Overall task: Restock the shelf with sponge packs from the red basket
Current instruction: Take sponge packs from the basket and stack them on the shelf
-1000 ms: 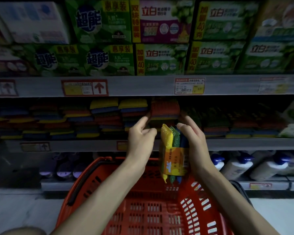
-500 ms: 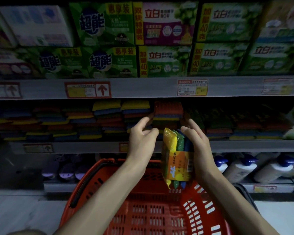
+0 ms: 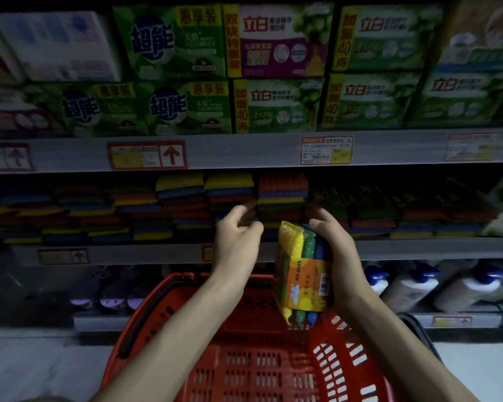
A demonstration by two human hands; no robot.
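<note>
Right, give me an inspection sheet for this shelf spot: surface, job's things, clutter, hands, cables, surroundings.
Surface: middle shelf, stacked with sponges.
Job's things: sponge pack upright, held over the red basket.
Clutter: nothing seen.
Grippers: right hand grips the pack; left hand holds nothing, fingers loosely curled near the stack.
Cables: nothing seen.
Surroundings: boxes on the shelf above, bottles below; dim light.

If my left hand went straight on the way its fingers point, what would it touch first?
Probably the yellow-topped stack of sponge packs on the middle shelf; the left hand points up and forward at its right edge, beside the red-topped stack. Depth is unclear.
</note>
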